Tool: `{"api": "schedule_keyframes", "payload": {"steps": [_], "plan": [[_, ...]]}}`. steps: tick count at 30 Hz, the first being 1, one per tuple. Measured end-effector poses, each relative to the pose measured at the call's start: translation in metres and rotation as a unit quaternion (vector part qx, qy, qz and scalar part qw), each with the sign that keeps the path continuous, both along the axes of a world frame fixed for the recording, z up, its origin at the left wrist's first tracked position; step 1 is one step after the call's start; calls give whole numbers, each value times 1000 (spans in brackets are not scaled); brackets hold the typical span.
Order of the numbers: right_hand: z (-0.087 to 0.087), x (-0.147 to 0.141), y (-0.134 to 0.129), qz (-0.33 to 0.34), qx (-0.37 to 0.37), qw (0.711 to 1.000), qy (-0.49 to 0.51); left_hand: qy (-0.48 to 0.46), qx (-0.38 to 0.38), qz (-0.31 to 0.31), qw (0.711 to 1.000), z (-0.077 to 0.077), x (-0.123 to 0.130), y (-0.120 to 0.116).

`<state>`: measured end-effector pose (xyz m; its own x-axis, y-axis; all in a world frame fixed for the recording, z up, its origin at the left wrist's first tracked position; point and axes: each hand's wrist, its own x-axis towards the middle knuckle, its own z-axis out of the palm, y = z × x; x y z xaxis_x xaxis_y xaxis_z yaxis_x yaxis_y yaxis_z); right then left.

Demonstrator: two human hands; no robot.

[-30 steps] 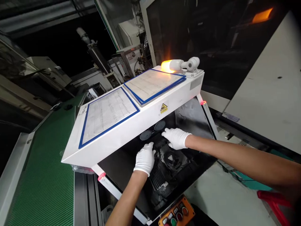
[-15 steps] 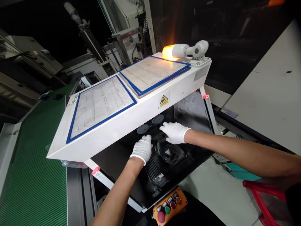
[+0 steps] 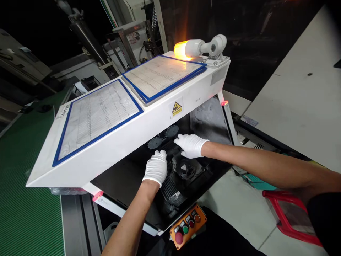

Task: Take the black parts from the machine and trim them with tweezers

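Under the white hood (image 3: 128, 142), both gloved hands' grips, left hand (image 3: 156, 168) and right hand (image 3: 190, 145), clamp the black part (image 3: 183, 172).

Both white-gloved hands rest on the black moulded plastic part (image 3: 183, 170), left hand (image 3: 156, 168) just left of right hand (image 3: 190, 145). Two round dark suction cups (image 3: 163, 137) sit just beyond the fingertips, under the white box-shaped machine housing (image 3: 128, 138). The orange push-button control box (image 3: 188, 225) lies behind the wrists, nearer the person.
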<state>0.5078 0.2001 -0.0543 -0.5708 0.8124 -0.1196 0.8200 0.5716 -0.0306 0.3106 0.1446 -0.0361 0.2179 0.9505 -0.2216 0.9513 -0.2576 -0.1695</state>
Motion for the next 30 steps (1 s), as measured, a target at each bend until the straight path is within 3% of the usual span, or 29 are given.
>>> {"api": "schedule_keyframes", "payload": {"steps": [7, 16, 30], "plan": [[3, -1, -1, -17, -19, 1000, -5, -21, 5, 21, 1000, -7, 4, 0], [1, 0, -2, -20, -19, 1000, 15, -58, -86, -14, 995, -1, -18, 28], [-5, 0, -1, -23, -17, 999, 29, -34, -72, -10, 997, 0, -5, 16]]}}
